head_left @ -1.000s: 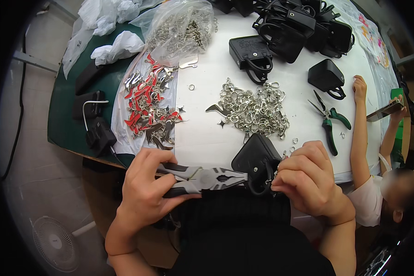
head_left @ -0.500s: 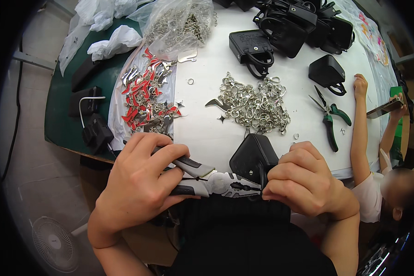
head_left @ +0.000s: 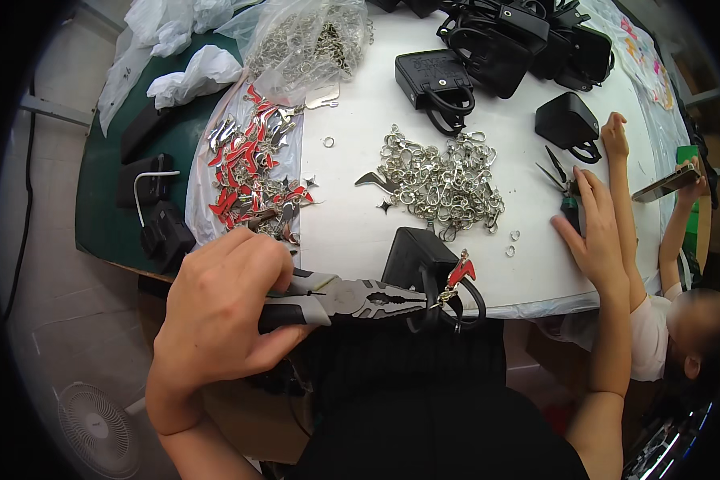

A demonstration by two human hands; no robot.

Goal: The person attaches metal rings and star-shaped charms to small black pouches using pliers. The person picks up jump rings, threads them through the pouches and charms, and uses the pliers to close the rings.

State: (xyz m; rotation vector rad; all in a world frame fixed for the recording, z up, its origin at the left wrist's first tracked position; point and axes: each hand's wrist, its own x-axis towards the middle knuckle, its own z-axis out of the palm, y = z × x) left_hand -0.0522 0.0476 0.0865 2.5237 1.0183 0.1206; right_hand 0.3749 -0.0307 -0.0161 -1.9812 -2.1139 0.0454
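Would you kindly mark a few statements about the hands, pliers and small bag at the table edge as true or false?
1. The left hand grips the pliers. True.
2. The right hand holds the small black bag. False: it reaches to the green-handled pliers farther right on the table.
3. A red and silver charm hangs at the bag's handle. True.
4. The pile of silver clasps lies on the green mat. False: it lies on the white table top.
5. A white fan stands on the floor. True.

I saw a clear plastic bag of silver rings [head_left: 308, 40] and crumpled white plastic bags [head_left: 192, 72] at the bench's far-left end.
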